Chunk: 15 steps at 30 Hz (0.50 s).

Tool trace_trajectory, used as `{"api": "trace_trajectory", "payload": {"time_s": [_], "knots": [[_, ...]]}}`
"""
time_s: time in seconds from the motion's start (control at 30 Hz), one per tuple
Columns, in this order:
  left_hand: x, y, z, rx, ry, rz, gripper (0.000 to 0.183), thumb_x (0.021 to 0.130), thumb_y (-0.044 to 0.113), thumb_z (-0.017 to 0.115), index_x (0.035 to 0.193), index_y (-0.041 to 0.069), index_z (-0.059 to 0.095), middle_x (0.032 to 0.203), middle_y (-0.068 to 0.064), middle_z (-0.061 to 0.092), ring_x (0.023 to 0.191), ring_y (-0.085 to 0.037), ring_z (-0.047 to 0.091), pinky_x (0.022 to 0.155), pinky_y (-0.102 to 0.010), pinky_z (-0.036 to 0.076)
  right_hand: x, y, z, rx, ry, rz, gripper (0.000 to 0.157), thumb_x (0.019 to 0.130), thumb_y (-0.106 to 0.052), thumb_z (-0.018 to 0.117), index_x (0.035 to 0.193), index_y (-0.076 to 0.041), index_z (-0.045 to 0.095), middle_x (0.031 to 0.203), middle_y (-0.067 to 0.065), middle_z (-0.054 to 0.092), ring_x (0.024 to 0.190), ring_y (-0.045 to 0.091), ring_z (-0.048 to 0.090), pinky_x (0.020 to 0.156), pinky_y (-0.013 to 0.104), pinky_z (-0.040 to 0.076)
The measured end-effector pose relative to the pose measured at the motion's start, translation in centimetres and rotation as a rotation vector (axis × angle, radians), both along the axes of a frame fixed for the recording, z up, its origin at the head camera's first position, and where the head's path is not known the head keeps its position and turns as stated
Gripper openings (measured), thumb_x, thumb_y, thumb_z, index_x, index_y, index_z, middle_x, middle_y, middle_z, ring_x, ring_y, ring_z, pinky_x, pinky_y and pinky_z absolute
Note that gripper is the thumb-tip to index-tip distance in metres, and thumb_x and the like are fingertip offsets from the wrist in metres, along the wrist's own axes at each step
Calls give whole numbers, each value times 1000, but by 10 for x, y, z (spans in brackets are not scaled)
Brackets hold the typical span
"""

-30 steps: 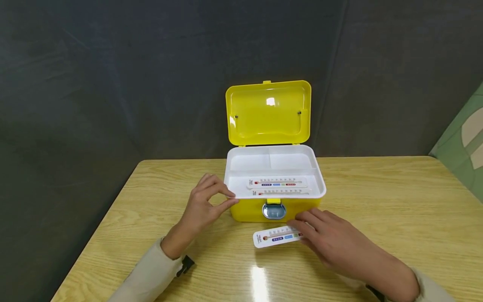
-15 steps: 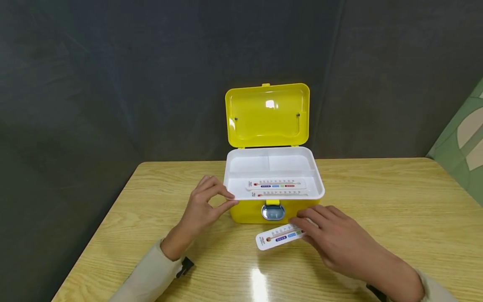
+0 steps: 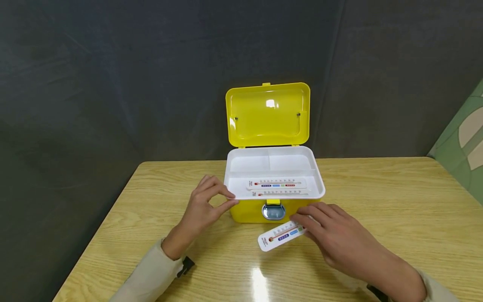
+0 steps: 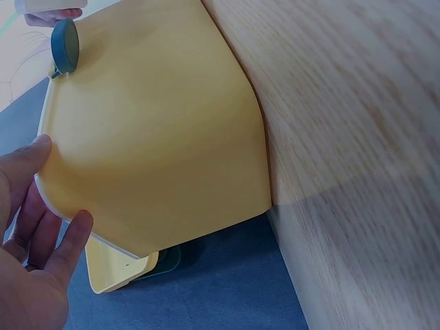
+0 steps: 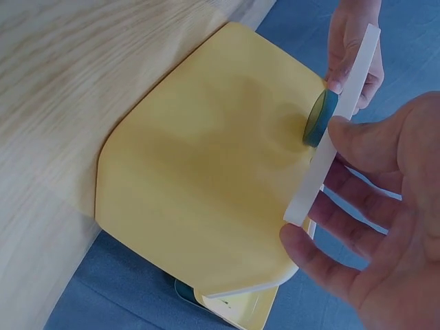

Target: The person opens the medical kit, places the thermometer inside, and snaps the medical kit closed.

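A yellow storage box (image 3: pixel 249 212) stands on the table with its lid (image 3: pixel 268 121) raised at the back. A white divided tray (image 3: pixel 250 160) sits in its top, and two flat white thermometers lie in the front compartment, the rear thermometer (image 3: pixel 276 183) above the front thermometer (image 3: pixel 281 193). My left hand (image 3: pixel 201 205) pinches the rim at the box's front left corner. In front of the box, my right hand (image 3: pixel 336 239) holds a third thermometer (image 3: pixel 277 238) by its right end, tilted. Its thin white edge shows between thumb and fingers in the right wrist view.
A blue-grey latch (image 3: pixel 273 212) hangs on the box's front. The wooden table (image 3: pixel 396 209) extends to both sides. Behind it stands a dark backdrop (image 3: pixel 170 84), and a green patterned surface (image 3: pixel 458 138) is at the far right.
The thermometer in my right hand has shifted slightly right and tilted more, its left end now lower. My left hand keeps its place at the box corner.
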<state>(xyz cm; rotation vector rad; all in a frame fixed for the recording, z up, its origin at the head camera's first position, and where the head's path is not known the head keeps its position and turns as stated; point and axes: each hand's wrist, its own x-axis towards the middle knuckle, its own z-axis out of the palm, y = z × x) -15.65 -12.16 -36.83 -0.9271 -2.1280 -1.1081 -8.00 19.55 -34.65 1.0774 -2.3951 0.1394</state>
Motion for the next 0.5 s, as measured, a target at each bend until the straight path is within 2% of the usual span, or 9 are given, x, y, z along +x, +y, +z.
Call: {"api": "trace_trajectory", "payload": {"time_s": [0.5], "knots": [[1,0,1,-11,-3,10,20,70,3,88,81,11,73,81,2,60,83,-13,50,76,-23,45,-1,0,5,-32,-21,5,55,109,-37,15,119,-14,63,116,-2,62,106,19,59,87,41,53]]}}
